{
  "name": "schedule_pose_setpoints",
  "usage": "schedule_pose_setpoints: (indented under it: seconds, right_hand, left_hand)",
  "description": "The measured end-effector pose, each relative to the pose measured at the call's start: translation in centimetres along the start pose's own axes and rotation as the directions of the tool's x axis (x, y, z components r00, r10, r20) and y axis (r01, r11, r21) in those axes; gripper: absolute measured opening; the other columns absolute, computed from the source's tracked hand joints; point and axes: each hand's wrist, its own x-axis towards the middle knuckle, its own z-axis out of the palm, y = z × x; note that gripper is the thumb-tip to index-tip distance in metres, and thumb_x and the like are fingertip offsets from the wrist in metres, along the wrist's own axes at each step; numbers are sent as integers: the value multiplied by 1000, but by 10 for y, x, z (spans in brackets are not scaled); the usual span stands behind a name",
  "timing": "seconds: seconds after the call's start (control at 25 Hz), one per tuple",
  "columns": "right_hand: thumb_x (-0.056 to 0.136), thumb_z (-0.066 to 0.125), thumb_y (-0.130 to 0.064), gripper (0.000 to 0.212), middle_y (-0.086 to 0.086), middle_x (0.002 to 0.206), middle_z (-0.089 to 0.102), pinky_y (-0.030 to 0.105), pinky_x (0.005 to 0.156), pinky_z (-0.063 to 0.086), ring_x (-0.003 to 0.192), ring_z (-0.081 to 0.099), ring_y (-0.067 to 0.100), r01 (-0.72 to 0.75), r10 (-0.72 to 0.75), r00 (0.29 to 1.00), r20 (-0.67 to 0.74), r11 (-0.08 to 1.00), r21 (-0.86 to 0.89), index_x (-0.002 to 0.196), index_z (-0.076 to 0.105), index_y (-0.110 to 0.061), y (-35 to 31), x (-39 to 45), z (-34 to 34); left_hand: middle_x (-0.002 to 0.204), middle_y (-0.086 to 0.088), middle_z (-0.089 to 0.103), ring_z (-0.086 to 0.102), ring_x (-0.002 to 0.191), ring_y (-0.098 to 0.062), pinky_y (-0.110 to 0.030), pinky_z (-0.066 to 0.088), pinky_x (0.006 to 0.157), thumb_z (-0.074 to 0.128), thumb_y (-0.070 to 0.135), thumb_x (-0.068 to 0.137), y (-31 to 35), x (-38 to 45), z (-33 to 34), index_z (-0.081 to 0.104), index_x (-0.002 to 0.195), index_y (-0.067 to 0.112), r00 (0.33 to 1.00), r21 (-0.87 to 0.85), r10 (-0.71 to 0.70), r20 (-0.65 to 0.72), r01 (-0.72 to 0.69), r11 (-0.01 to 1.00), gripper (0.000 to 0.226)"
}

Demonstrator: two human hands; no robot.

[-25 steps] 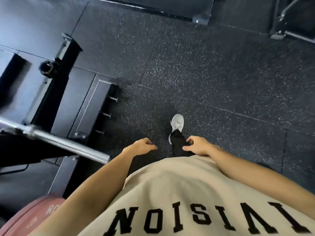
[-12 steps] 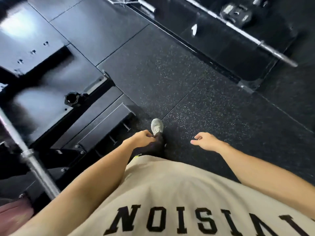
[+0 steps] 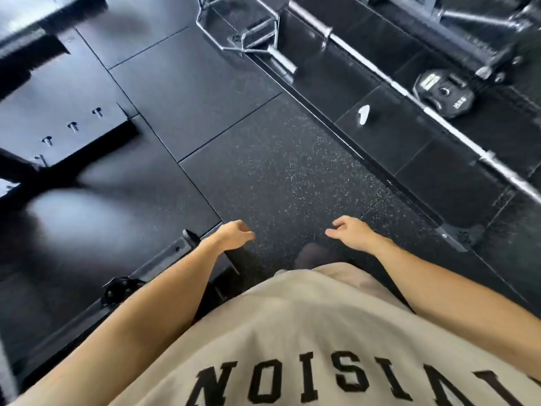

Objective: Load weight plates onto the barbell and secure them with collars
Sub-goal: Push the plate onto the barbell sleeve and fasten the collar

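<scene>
Both hands empty over the speckled floor, the barbell lying off to the far right.

The left hand (image 3: pixel 234 235) and right hand (image 3: pixel 349 231) hang out in front of a beige shirt (image 3: pixel 307 332), fingers loosely curled and holding nothing, well apart from each other. The barbell (image 3: pixel 409 96) lies on a black platform (image 3: pixel 351 68), its long axis running diagonally from far-centre down toward the near right, where it leaves the picture. A black weight plate (image 3: pixel 443 93) lies flat just beside it on the far side, a little white scrap (image 3: pixel 364 113) on the near side. A hex-shaped bar (image 3: pixel 248 33) rests at the far end. Left, a black rack base (image 3: pixel 58 124) shows bolts, blurred.
</scene>
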Motion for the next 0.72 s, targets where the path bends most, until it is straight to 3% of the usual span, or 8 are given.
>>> schedule_pose_setpoints:
  seconds: [0.16,0.4,0.6,0.72]
  right_hand:
    - [88,70,-40,64,11,142,51,34,105,38,128,52,26,37,-37,998,47,999,-8,141,48,-13,-67,82,-47]
    - [89,67,-43,59,8,135,56,33,102,41,121,55,24,119,-64,966,251,971,-209,138,50,-15,-187,231,-140]
    - [89,64,-49,55,7,134,56,40,102,45,118,56,25,210,-121,953,279,926,-315,133,53,-18,-324,348,-230]
    - [91,64,-46,53,7,132,56,37,98,46,115,56,24,269,-176,936,304,916,-299,133,53,-16,-399,405,-257]
  left_hand:
    - [125,-2,63,59,113,-22,-31,47,92,61,43,94,38,66,-65,59,127,16,993,-169,-37,-111,18,985,42]
    - [129,-4,62,58,110,-22,-34,49,96,61,46,94,82,161,-167,58,128,17,986,-246,-168,-6,162,956,45]
    - [125,-3,62,55,103,-19,-34,50,90,62,42,94,112,223,-298,62,124,19,952,-501,-269,-148,162,850,38]
    - [124,-4,63,56,103,-20,-33,50,87,61,37,95,121,271,-360,63,121,17,934,-572,-313,-174,163,804,33]
